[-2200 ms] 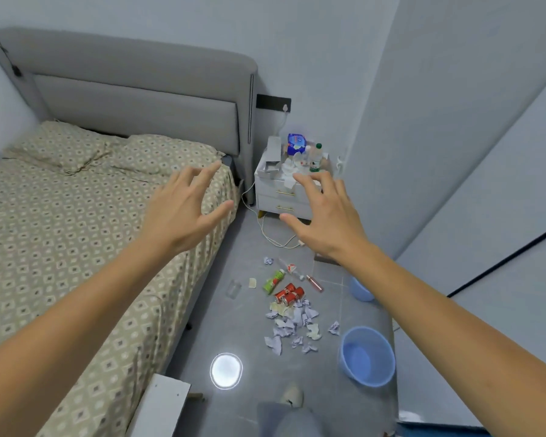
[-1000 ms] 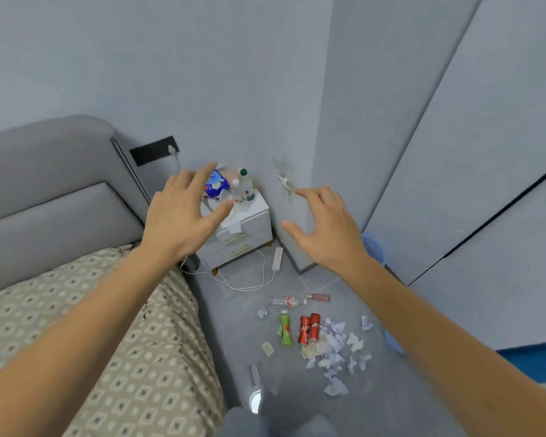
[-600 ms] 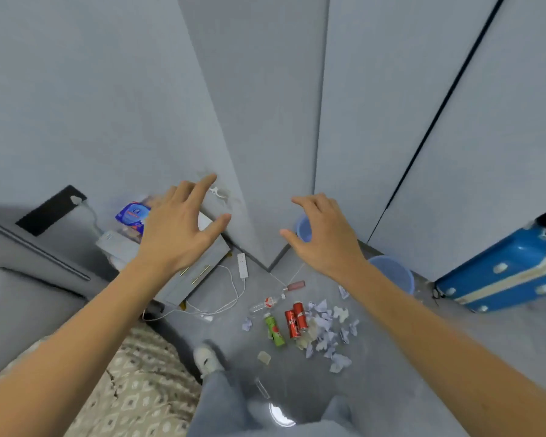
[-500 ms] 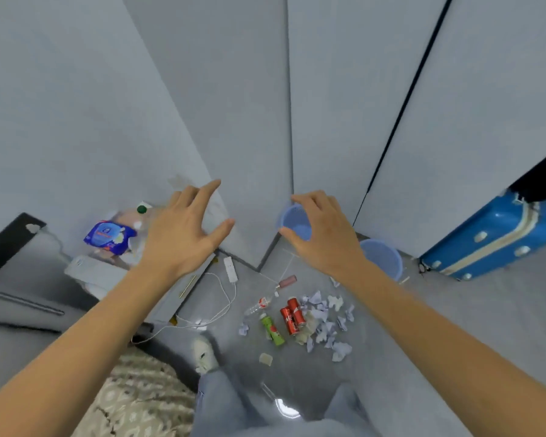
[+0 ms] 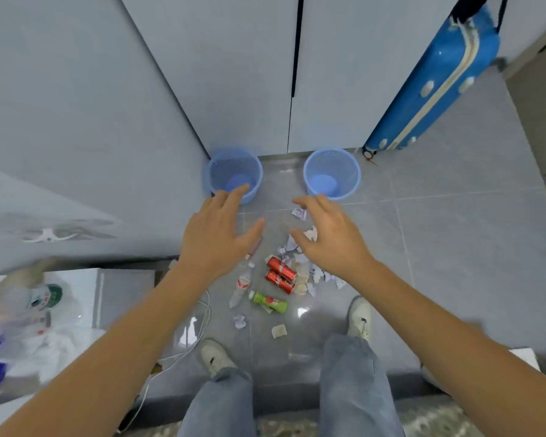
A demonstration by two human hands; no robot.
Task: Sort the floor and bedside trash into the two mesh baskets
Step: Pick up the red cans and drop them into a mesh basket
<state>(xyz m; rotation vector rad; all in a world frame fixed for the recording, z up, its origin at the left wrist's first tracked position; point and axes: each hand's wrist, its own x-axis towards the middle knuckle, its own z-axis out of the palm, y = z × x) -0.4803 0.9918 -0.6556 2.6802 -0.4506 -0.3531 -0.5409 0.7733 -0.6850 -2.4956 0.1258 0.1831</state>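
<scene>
Two blue mesh baskets, the left basket [image 5: 234, 175] and the right basket [image 5: 331, 173], stand against the wardrobe at the floor's far edge as a person's empty left hand [image 5: 216, 236] and right hand [image 5: 327, 238] hover with fingers spread over red cans [image 5: 280, 274], a green bottle [image 5: 270, 301] and crumpled paper scraps [image 5: 316, 274].

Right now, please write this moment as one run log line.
left hand: open, empty | right hand: open, empty | baskets: empty | red cans: on floor

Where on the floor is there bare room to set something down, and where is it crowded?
Bare tile lies between the two baskets, left basket and right basket, and widely right of the right one, below the blue suitcase. Crowded: the paper scraps, red cans and green bottle under both open hands.
</scene>
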